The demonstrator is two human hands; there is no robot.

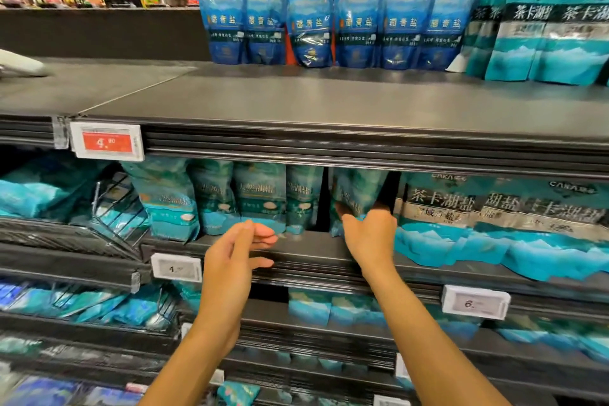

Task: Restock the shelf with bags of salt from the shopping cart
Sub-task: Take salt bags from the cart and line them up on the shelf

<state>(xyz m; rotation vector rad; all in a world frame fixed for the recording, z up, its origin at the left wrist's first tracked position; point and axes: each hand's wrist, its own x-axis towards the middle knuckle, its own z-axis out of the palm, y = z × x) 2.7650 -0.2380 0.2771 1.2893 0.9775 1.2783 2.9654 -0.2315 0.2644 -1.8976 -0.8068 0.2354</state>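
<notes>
My right hand (370, 236) grips the lower edge of a teal salt bag (354, 194) standing on the middle shelf (313, 249), just right of a dark gap. To the left of that gap stands a row of matching teal salt bags (260, 198). In front of that row, near the shelf edge, my left hand (239, 252) hovers with its fingers apart and nothing in it. The shopping cart is out of view.
Dark blue salt pouches (329, 15) and teal bags (543, 26) line the back of the top shelf (296, 99). Larger teal and silver bags (494, 224) fill the middle shelf's right side. Price tags (107, 141) clip to the shelf edges. Lower shelves hold more bags.
</notes>
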